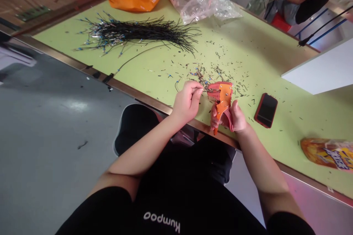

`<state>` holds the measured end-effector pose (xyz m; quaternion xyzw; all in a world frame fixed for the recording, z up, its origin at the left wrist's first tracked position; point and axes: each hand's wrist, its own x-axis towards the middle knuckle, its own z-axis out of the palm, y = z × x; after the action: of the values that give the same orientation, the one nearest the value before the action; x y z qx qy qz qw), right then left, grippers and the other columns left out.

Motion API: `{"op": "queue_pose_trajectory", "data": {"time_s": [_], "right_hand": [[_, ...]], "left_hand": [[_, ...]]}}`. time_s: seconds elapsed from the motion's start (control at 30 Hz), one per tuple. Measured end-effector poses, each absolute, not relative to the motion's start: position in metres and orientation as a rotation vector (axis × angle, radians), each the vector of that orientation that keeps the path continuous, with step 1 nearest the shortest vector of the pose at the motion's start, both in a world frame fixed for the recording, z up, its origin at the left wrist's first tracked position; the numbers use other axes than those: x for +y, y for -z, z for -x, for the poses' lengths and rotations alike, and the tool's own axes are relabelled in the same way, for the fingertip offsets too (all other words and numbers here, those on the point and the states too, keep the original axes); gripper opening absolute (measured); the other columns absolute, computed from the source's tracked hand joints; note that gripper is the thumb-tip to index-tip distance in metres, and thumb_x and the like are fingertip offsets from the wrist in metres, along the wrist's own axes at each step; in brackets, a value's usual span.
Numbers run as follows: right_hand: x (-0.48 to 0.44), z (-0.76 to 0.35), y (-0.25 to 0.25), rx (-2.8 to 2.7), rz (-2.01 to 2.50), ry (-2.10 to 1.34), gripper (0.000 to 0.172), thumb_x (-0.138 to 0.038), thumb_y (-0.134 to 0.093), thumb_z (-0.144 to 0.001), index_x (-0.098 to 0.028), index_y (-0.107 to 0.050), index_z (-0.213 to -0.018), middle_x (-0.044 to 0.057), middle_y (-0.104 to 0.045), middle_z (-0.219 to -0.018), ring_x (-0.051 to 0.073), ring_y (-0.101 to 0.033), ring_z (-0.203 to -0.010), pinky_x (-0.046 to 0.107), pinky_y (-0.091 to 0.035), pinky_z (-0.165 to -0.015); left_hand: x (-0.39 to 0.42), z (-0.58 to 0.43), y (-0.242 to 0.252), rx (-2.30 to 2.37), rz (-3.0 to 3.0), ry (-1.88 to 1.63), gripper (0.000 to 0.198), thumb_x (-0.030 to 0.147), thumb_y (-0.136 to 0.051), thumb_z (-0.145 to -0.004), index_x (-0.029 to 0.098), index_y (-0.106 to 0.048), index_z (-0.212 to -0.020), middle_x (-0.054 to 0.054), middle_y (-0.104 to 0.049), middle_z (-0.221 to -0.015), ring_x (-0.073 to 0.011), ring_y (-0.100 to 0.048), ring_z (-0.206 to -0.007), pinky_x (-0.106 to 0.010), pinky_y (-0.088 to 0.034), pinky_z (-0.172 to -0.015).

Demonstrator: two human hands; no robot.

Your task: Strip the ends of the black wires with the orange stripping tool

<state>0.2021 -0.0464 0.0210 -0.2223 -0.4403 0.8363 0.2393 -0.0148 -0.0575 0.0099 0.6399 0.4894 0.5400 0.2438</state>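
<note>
The left grip (187, 102) pinches a thin wire (205, 90) between its fingertips, the wire's end reaching to the orange-and-red wire stripper (224, 97). The right grip (235, 117) wraps firmly around the stripper's handles, just beside the left. Wire scraps (217, 72) litter the tabletop (271, 68) around both. A phone in a red case (266, 110) lies to the right of the stripper, and a bundle of black wires (138, 33) lies well apart, toward the far edge.

The head view looks forward and down from above, close to the left hand (187, 102) and right hand (236, 117), with the table (275, 62) stretching toward 2 o'clock.
</note>
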Motion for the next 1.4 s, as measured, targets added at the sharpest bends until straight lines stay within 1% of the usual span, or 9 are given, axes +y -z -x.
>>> {"op": "queue_pose_trajectory", "data": {"time_s": [0.2, 0.37, 0.63, 0.73, 0.8, 0.9, 1.03, 1.27, 1.4], "right_hand": [[-0.05, -0.201, -0.021, -1.228, 0.61, -2.293, 0.077, -0.094, -0.062, -0.083, -0.018, -0.071, -0.094, 0.002, -0.065, -0.072, 0.019, -0.068, -0.063, 0.038, -0.066, -0.068], [-0.053, -0.199, -0.016, -1.234, 0.628, -2.246, 0.07, -0.087, -0.065, -0.087, -0.018, -0.069, -0.091, 0.001, -0.062, -0.069, 0.018, -0.066, -0.062, 0.036, -0.066, -0.065], [-0.055, -0.19, -0.017, -1.182, 0.705, -2.195, 0.061, -0.079, -0.07, -0.09, -0.02, -0.063, -0.077, -0.004, -0.053, -0.057, 0.013, -0.052, -0.049, 0.029, -0.056, -0.053], [-0.055, -0.19, -0.02, -1.181, 0.72, -2.166, 0.061, -0.079, -0.07, -0.09, -0.021, -0.062, -0.077, -0.005, -0.051, -0.056, 0.013, -0.05, -0.048, 0.029, -0.055, -0.053], [-0.055, -0.191, -0.021, -1.179, 0.723, -2.145, 0.061, -0.081, -0.069, -0.09, -0.021, -0.062, -0.079, -0.005, -0.052, -0.058, 0.014, -0.051, -0.049, 0.031, -0.056, -0.054], [-0.055, -0.194, -0.019, -1.226, 0.73, -2.148, 0.064, -0.085, -0.067, -0.088, -0.021, -0.064, -0.084, -0.002, -0.057, -0.064, 0.017, -0.059, -0.057, 0.034, -0.06, -0.06], [-0.054, -0.196, -0.014, -1.272, 0.762, -2.192, 0.072, -0.091, -0.061, -0.086, -0.019, -0.067, -0.09, 0.001, -0.063, -0.069, 0.019, -0.067, -0.063, 0.035, -0.062, -0.065], [-0.055, -0.194, -0.017, -1.284, 0.816, -2.143, 0.068, -0.088, -0.066, -0.086, -0.02, -0.066, -0.09, 0.001, -0.062, -0.07, 0.021, -0.067, -0.065, 0.036, -0.062, -0.064], [-0.055, -0.192, -0.018, -1.284, 0.878, -2.107, 0.065, -0.086, -0.068, -0.086, -0.021, -0.066, -0.084, -0.001, -0.058, -0.064, 0.02, -0.064, -0.058, 0.035, -0.058, -0.059]], "left_hand": [[-0.056, 0.009, -0.013, 1.299, -1.76, -1.464, 0.018, 0.043, -0.042, -0.112, 0.026, -0.049, -0.113, 0.005, -0.057, -0.073, -0.0134, -0.052, -0.056, -0.03, -0.042, -0.059], [-0.057, 0.006, -0.011, 1.362, -1.78, -1.437, 0.017, 0.041, -0.042, -0.112, 0.025, -0.048, -0.114, 0.005, -0.06, -0.074, -0.0137, -0.056, -0.058, -0.03, -0.045, -0.062], [-0.053, 0.009, -0.009, 1.324, -1.814, -1.408, 0.019, 0.04, -0.041, -0.112, 0.024, -0.05, -0.119, 0.005, -0.059, -0.073, -0.0145, -0.058, -0.06, -0.029, -0.044, -0.062], [-0.053, 0.016, -0.014, 1.337, -1.861, -1.291, 0.021, 0.038, -0.042, -0.112, 0.023, -0.054, -0.119, 0.003, -0.062, -0.075, -0.016, -0.062, -0.065, -0.03, -0.047, -0.065], [-0.053, 0.022, -0.017, 1.381, -1.906, -1.207, 0.02, 0.036, -0.043, -0.111, 0.022, -0.058, -0.112, 0.0, -0.067, -0.081, -0.0171, -0.066, -0.072, -0.031, -0.049, -0.069], [-0.055, 0.028, -0.02, 1.434, -1.958, -1.175, 0.022, 0.031, -0.044, -0.11, 0.022, -0.062, -0.101, -0.003, -0.072, -0.088, -0.018, -0.068, -0.081, -0.03, -0.051, -0.075], [-0.058, 0.027, -0.022, 1.468, -1.987, -1.185, 0.024, 0.028, -0.044, -0.108, 0.021, -0.063, -0.096, -0.003, -0.072, -0.087, -0.0171, -0.066, -0.08, -0.029, -0.051, -0.075], [-0.061, 0.026, -0.022, 1.65, -2.156, -1.047, 0.028, 0.03, -0.042, -0.107, 0.02, -0.066, -0.097, -0.006, -0.072, -0.083, -0.0206, -0.067, -0.08, -0.031, -0.047, -0.069], [-0.062, 0.027, -0.023, 1.684, -2.217, -0.961, 0.028, 0.029, -0.04, -0.108, 0.02, -0.066, -0.1, -0.007, -0.073, -0.086, -0.0218, -0.067, -0.082, -0.031, -0.045, -0.067]]}}
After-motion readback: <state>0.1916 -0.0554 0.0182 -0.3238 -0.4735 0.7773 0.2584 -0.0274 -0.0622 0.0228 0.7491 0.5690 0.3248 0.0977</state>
